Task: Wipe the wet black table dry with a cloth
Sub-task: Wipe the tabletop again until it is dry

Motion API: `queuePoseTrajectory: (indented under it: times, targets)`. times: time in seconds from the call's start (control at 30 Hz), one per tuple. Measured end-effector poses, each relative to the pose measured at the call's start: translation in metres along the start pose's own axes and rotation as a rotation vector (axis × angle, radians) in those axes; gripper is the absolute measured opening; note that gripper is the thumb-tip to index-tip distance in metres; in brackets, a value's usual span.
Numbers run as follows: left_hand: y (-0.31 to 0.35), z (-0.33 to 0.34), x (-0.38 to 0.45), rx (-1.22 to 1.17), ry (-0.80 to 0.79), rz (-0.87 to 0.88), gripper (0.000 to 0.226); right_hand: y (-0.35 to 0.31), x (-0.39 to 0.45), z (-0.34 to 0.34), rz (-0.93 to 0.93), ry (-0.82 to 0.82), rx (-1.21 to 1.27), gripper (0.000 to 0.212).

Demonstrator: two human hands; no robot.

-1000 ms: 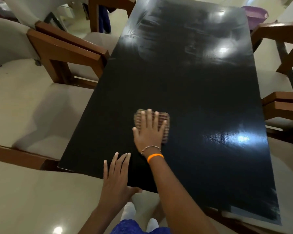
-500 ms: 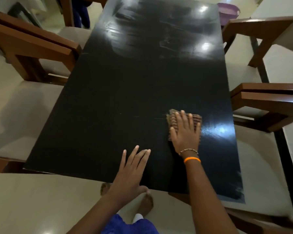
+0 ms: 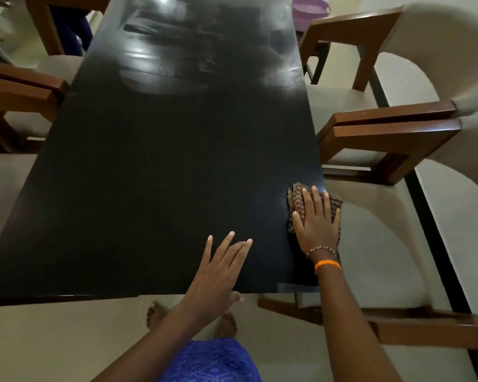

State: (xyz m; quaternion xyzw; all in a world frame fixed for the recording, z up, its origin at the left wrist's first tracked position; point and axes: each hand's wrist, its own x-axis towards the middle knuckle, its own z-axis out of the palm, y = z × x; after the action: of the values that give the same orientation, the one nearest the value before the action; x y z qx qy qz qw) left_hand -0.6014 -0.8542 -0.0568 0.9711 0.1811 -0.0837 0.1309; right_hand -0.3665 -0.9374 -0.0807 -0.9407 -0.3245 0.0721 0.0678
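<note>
Black table [image 3: 163, 161], striped cloth [image 3: 297, 201] at right edge, smeared far end

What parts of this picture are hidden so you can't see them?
Head view only:
- Middle of the cloth: covered by the right hand.
- Table's far end: cut off by the top edge.
- Purple basket: its top is cut off too.
- Feet: partly hidden behind the left hand and arm.

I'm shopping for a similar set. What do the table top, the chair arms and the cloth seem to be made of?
Table: probably dark-stained or lacquered wood, semi-gloss; it mirrors lights and shows faint grain.
Chair arms: solid-looking wood, reddish-brown with a satin sheen.
Cloth: woven fabric, brown striped and matte, possibly cotton; folded under the right hand.
</note>
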Motion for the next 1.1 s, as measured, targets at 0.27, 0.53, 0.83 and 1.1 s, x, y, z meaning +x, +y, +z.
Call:
queuePoseTrajectory:
  times: [0.27, 0.53, 0.83, 1.1]
  targets:
    - [0.014, -0.003, 0.011, -0.034, 0.007, -0.007, 0.112, 0.006, -0.088, 0.015, 0.157, 0.016, -0.007, 0.067]
    - [0.025, -0.01, 0.013, -0.021, 0.016, -0.068, 0.102, 0.014, -0.014, 0.0, 0.065, -0.063, 0.035, 0.063]
    - [0.032, -0.009, 0.014, 0.021, 0.026, -0.102, 0.104, 0.035, -0.081, 0.005, 0.015, 0.014, 0.061, 0.067]
    - [0.037, 0.001, 0.003, -0.004, 0.103, -0.165, 0.096, 0.032, -0.135, 0.027, 0.083, 0.087, 0.023, 0.065]
